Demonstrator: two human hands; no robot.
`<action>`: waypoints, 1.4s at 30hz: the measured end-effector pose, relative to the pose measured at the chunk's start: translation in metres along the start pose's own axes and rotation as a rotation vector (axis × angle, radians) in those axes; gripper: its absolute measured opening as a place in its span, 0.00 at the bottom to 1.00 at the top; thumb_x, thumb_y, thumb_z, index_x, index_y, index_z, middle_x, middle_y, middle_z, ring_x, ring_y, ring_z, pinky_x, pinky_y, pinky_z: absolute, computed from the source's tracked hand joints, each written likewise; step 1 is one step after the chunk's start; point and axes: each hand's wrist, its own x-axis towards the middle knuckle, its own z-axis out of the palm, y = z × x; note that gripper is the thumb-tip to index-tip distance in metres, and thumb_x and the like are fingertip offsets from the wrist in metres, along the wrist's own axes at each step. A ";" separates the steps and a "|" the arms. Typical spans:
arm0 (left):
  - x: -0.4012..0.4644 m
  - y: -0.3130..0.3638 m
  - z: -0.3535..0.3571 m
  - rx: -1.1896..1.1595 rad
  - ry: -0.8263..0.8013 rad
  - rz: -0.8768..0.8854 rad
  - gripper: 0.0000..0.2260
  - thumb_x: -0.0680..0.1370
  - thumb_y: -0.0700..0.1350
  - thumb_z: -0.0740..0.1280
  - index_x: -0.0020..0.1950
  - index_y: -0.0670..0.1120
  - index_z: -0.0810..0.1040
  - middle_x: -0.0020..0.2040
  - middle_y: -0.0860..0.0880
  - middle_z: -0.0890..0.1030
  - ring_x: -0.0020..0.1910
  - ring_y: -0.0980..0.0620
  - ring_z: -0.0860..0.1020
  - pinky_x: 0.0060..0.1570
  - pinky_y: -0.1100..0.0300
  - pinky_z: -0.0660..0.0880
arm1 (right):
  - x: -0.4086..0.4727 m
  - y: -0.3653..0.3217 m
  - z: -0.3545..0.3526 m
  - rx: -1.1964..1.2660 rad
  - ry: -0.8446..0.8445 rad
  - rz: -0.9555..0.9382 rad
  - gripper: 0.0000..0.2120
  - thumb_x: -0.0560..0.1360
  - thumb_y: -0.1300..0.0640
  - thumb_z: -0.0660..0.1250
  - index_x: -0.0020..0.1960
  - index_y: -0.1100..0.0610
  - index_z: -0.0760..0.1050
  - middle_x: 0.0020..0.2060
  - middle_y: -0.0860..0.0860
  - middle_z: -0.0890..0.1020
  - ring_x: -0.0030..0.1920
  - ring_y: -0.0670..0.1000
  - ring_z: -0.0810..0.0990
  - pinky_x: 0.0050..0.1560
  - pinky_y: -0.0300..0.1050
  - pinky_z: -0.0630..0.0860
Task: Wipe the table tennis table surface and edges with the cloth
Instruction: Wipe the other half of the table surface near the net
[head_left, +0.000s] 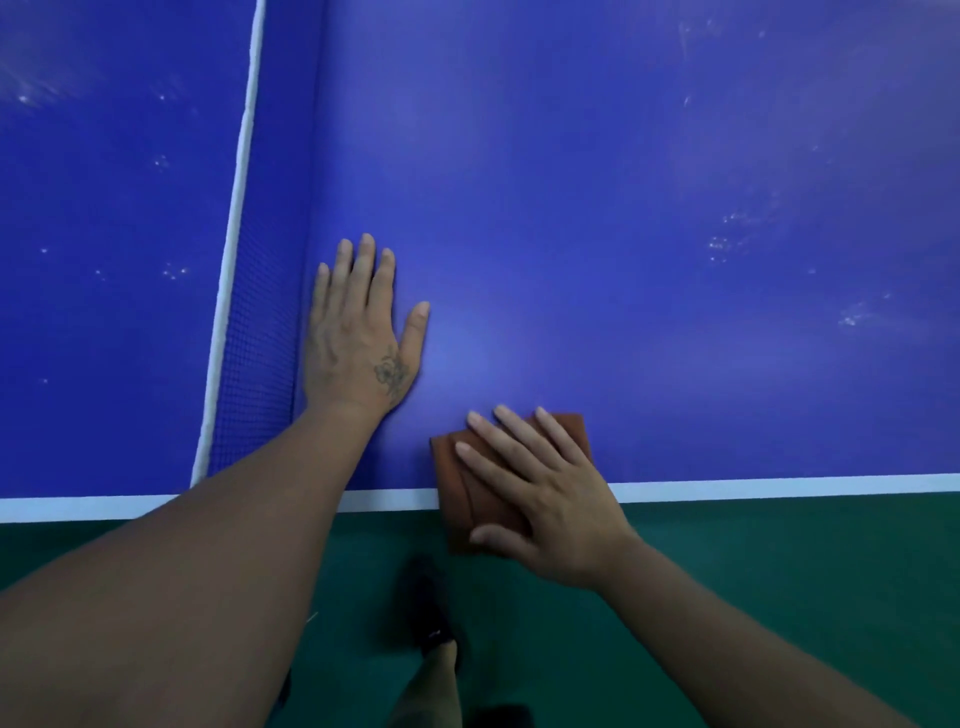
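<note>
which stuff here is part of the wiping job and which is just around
In the job:
cloth, brown, folded, over the near edge
right hand, flat on the cloth
table, blue, white edge line
left hand, flat on the table

Just around:
net
green floor
shoe

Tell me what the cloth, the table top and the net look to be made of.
Cloth: brown woven fabric, matte, folded with soft creases; fibre unclear.
Table top: hard, smooth blue painted board with a faint sheen and a white edge line; the core is hidden.
Net: fine blue mesh, probably synthetic cord, with a white tape band along its top.
</note>
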 end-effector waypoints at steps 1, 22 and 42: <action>-0.002 0.001 0.000 0.006 0.002 0.003 0.30 0.89 0.59 0.54 0.86 0.41 0.61 0.87 0.42 0.58 0.87 0.42 0.53 0.86 0.43 0.49 | -0.009 0.002 -0.002 0.003 0.000 0.042 0.36 0.82 0.32 0.60 0.84 0.48 0.59 0.85 0.48 0.54 0.85 0.53 0.52 0.81 0.64 0.56; 0.122 0.169 0.029 -0.258 -0.004 0.027 0.30 0.87 0.56 0.56 0.82 0.37 0.67 0.84 0.40 0.66 0.86 0.40 0.59 0.85 0.43 0.52 | 0.087 0.199 -0.093 0.579 0.471 0.511 0.22 0.85 0.46 0.57 0.78 0.41 0.64 0.76 0.32 0.65 0.82 0.41 0.58 0.83 0.48 0.51; 0.326 0.279 0.100 0.121 0.010 -0.201 0.37 0.85 0.67 0.51 0.88 0.46 0.57 0.88 0.48 0.54 0.88 0.47 0.48 0.86 0.44 0.44 | 0.178 0.611 -0.206 0.443 0.559 0.704 0.25 0.85 0.41 0.57 0.78 0.49 0.70 0.74 0.51 0.76 0.74 0.57 0.74 0.74 0.61 0.69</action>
